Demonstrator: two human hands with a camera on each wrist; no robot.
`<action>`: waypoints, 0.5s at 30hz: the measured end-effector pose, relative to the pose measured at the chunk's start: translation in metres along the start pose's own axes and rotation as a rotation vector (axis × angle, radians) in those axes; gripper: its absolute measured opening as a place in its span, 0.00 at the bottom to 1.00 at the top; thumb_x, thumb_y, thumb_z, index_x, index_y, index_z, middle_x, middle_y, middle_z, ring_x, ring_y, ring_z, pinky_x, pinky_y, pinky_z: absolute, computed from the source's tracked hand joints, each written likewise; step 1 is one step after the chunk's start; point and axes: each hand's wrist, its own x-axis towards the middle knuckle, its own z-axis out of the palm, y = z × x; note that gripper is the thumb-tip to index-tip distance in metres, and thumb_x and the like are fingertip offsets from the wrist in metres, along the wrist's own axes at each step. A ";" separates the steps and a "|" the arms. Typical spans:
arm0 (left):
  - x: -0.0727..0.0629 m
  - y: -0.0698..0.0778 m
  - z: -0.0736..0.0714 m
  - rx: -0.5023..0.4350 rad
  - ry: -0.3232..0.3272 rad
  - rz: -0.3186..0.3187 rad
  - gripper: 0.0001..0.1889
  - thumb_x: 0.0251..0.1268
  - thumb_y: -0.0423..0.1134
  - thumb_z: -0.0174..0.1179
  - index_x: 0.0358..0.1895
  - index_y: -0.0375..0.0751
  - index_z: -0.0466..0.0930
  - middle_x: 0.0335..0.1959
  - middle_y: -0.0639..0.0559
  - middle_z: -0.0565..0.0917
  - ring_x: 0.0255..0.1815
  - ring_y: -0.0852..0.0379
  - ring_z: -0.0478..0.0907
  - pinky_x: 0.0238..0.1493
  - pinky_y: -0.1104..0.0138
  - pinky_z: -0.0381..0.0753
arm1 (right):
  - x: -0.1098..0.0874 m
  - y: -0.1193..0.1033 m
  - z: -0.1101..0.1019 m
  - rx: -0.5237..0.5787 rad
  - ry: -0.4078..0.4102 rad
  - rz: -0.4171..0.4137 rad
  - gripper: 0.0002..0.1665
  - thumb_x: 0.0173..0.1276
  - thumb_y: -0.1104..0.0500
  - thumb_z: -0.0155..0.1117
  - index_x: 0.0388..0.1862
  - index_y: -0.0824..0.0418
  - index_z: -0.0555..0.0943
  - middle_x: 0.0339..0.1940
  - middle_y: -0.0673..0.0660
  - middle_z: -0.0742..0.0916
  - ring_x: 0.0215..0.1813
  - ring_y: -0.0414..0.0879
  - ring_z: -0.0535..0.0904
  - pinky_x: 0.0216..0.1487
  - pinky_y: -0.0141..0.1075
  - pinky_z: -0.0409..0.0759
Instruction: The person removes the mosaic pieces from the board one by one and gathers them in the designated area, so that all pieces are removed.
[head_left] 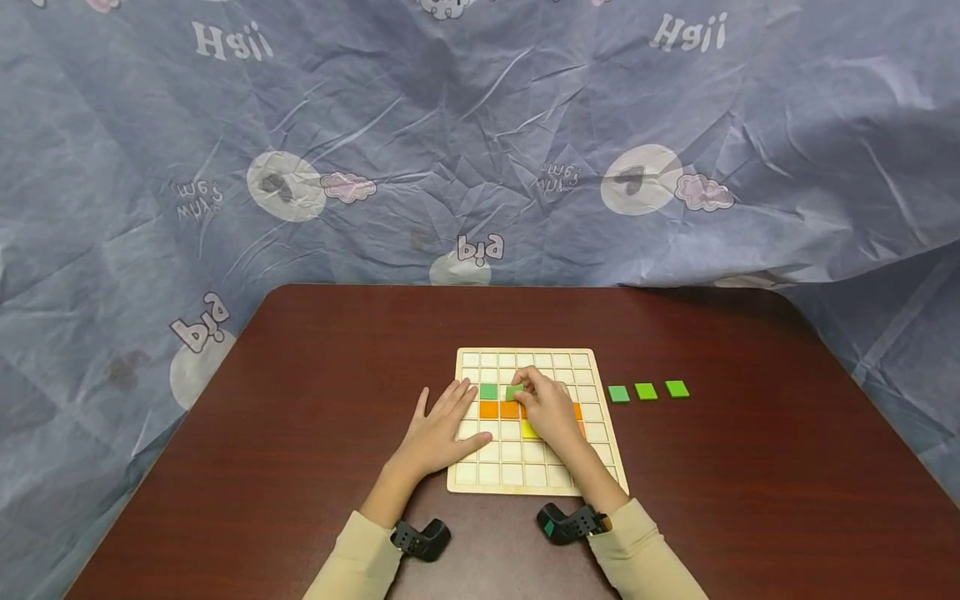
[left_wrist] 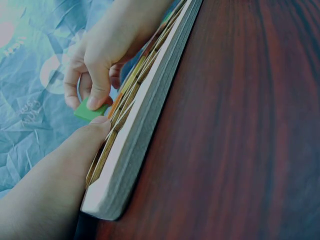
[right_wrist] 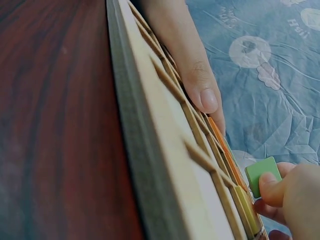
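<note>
A pale wooden grid board [head_left: 489, 475] lies on the table with coloured square tiles in some cells. My left hand [head_left: 442, 429] rests on its left side, fingers straight and spread, thumb on the grid. Between thumb and fingertips my right hand [head_left: 553, 415] pinches a green square tile [right_wrist: 261, 175], tilted above the board in the right wrist view. A blue-green tile [head_left: 488, 391] sits in a cell to the left. Below are orange tiles [head_left: 489, 409] in a row, partly covered by my right hand. A yellow tile [head_left: 528, 429] shows beside that hand.
To the right of the board, a blue-green tile [head_left: 618, 394], a green tile [head_left: 646, 392] and another green tile [head_left: 677, 389] lie in a line on the dark red-brown table [head_left: 337, 350]. A blue-grey printed cloth [head_left: 450, 167] hangs behind the table's far edge.
</note>
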 end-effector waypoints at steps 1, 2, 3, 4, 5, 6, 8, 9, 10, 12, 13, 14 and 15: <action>0.000 0.000 0.000 -0.001 0.000 0.000 0.42 0.57 0.70 0.41 0.72 0.52 0.48 0.74 0.56 0.49 0.75 0.59 0.43 0.69 0.45 0.33 | 0.000 -0.001 0.000 -0.002 -0.004 0.012 0.05 0.61 0.59 0.61 0.36 0.50 0.76 0.29 0.50 0.81 0.36 0.47 0.70 0.41 0.38 0.64; 0.000 0.000 -0.001 -0.002 -0.001 -0.001 0.42 0.57 0.70 0.41 0.72 0.52 0.48 0.74 0.56 0.49 0.75 0.59 0.43 0.69 0.45 0.33 | 0.001 -0.001 0.000 -0.002 -0.005 0.022 0.05 0.62 0.59 0.61 0.36 0.50 0.76 0.29 0.50 0.81 0.35 0.47 0.70 0.39 0.37 0.64; 0.000 0.000 -0.001 -0.002 -0.004 -0.003 0.42 0.57 0.70 0.41 0.72 0.51 0.48 0.74 0.56 0.49 0.75 0.59 0.43 0.69 0.45 0.33 | 0.001 -0.002 0.000 -0.001 -0.005 0.030 0.05 0.62 0.59 0.60 0.37 0.50 0.76 0.29 0.50 0.81 0.34 0.47 0.70 0.38 0.36 0.64; 0.000 0.000 -0.001 -0.002 -0.010 -0.007 0.43 0.57 0.70 0.41 0.72 0.52 0.47 0.74 0.57 0.48 0.75 0.59 0.43 0.69 0.45 0.33 | 0.001 -0.003 -0.001 0.005 -0.004 0.036 0.05 0.62 0.59 0.60 0.37 0.50 0.76 0.29 0.51 0.81 0.33 0.46 0.71 0.36 0.35 0.65; -0.001 0.000 -0.002 -0.005 -0.009 -0.006 0.42 0.57 0.70 0.41 0.72 0.52 0.48 0.74 0.56 0.48 0.75 0.59 0.43 0.69 0.45 0.33 | 0.001 -0.003 -0.001 0.013 0.000 0.042 0.05 0.63 0.59 0.60 0.37 0.50 0.76 0.29 0.51 0.82 0.32 0.46 0.71 0.35 0.35 0.65; -0.001 0.000 -0.002 -0.007 -0.007 -0.006 0.42 0.57 0.70 0.42 0.72 0.51 0.48 0.74 0.56 0.49 0.75 0.59 0.43 0.69 0.45 0.33 | 0.001 -0.004 -0.001 0.029 0.003 0.049 0.05 0.63 0.59 0.59 0.38 0.50 0.76 0.30 0.51 0.82 0.30 0.45 0.72 0.32 0.34 0.66; -0.001 0.000 -0.002 -0.004 -0.007 -0.009 0.42 0.57 0.70 0.41 0.72 0.52 0.48 0.74 0.56 0.49 0.75 0.59 0.43 0.70 0.45 0.33 | 0.002 -0.004 -0.002 0.062 0.006 0.051 0.06 0.64 0.61 0.58 0.39 0.51 0.76 0.31 0.52 0.83 0.27 0.43 0.74 0.27 0.32 0.67; -0.001 0.000 -0.002 -0.002 -0.004 -0.009 0.42 0.57 0.70 0.41 0.72 0.52 0.48 0.74 0.56 0.49 0.75 0.59 0.43 0.70 0.45 0.33 | 0.002 -0.004 -0.003 0.081 0.004 0.052 0.06 0.64 0.61 0.57 0.39 0.52 0.75 0.32 0.53 0.82 0.26 0.42 0.75 0.25 0.32 0.67; -0.001 0.000 -0.002 -0.002 0.001 -0.007 0.42 0.58 0.70 0.41 0.72 0.52 0.48 0.74 0.56 0.49 0.75 0.59 0.43 0.69 0.45 0.33 | 0.002 -0.005 -0.003 0.100 0.002 0.052 0.06 0.65 0.62 0.56 0.40 0.53 0.75 0.33 0.54 0.82 0.26 0.42 0.76 0.24 0.32 0.68; -0.001 0.001 -0.002 -0.004 0.004 -0.005 0.42 0.58 0.69 0.41 0.72 0.51 0.49 0.74 0.56 0.50 0.75 0.58 0.44 0.69 0.45 0.33 | 0.002 -0.005 -0.004 0.130 -0.001 0.060 0.06 0.65 0.63 0.56 0.40 0.53 0.75 0.33 0.54 0.82 0.26 0.41 0.77 0.23 0.31 0.68; -0.001 0.001 -0.002 -0.003 0.003 -0.006 0.42 0.58 0.69 0.41 0.72 0.52 0.48 0.74 0.56 0.50 0.75 0.59 0.43 0.70 0.45 0.33 | 0.002 -0.005 -0.005 0.139 -0.002 0.062 0.06 0.65 0.63 0.56 0.40 0.54 0.75 0.34 0.54 0.82 0.27 0.41 0.78 0.23 0.31 0.69; -0.001 0.001 -0.002 -0.002 0.002 -0.007 0.42 0.58 0.70 0.41 0.72 0.52 0.48 0.74 0.56 0.49 0.75 0.59 0.43 0.70 0.45 0.33 | 0.002 -0.005 -0.006 0.149 0.000 0.065 0.06 0.65 0.63 0.56 0.40 0.54 0.75 0.34 0.55 0.82 0.27 0.42 0.78 0.24 0.31 0.69; -0.001 0.001 -0.002 -0.002 0.004 -0.007 0.42 0.57 0.69 0.41 0.72 0.52 0.48 0.74 0.56 0.50 0.75 0.59 0.43 0.70 0.45 0.33 | 0.001 -0.005 -0.008 0.158 0.000 0.066 0.07 0.65 0.64 0.55 0.40 0.54 0.75 0.34 0.55 0.81 0.28 0.42 0.78 0.25 0.32 0.70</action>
